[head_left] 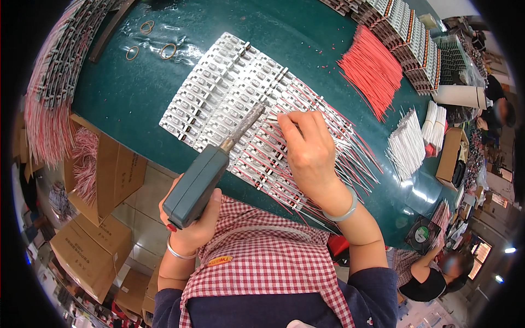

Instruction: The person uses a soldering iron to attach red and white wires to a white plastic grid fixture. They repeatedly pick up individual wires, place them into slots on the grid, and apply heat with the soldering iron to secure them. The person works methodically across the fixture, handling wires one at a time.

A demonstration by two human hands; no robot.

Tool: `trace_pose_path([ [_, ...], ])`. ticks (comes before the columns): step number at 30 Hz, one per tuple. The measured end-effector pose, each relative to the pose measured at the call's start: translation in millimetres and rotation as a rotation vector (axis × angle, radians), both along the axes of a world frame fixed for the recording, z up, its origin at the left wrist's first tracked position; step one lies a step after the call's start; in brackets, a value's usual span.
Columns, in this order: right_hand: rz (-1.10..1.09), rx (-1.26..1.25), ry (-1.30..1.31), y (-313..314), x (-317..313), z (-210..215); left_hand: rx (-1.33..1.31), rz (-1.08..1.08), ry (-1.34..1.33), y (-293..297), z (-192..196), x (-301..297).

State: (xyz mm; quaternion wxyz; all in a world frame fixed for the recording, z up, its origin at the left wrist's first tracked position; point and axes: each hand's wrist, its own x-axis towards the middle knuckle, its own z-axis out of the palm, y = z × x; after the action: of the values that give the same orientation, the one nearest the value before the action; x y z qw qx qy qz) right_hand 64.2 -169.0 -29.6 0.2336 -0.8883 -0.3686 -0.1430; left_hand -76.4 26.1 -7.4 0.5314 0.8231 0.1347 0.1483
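Observation:
My left hand (191, 221) is wrapped round the grip of a dark green soldering gun (198, 183). The gun's long metal tip (244, 129) reaches up and right over rows of small silvery metal parts (216, 90) laid close together on the table. Just right of the tip, my right hand (310, 153) is closed in a pinch on a thin wire, whose end is mostly hidden by the fingers. Red and white wires (350, 156) run from the right-hand rows of parts and spread under and beyond my right hand.
On the green table (295, 33) lie a red wire bundle (374, 71), white wire bundles (406, 146) and rubber bands (168, 51). Stacked parts (404, 38) stand far right; wired stacks (54, 93) stand left. Cardboard boxes (90, 254) sit lower left. Another person (429, 279) works lower right.

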Motion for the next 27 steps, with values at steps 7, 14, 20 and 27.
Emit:
trace_pose_path([
  [7,0.007,0.033,-0.053,-1,-1,-1,-0.073,0.013,0.061,2,-3,-13],
  [14,0.008,0.032,-0.003,2,-12,0,-0.025,-0.060,0.037,4,-1,-10],
  [20,-0.001,0.002,-0.009,4,-11,1,0.000,-0.103,0.068,3,4,-6],
  [27,0.003,-0.007,-0.015,4,-10,2,0.053,-0.114,0.059,3,2,-5],
])
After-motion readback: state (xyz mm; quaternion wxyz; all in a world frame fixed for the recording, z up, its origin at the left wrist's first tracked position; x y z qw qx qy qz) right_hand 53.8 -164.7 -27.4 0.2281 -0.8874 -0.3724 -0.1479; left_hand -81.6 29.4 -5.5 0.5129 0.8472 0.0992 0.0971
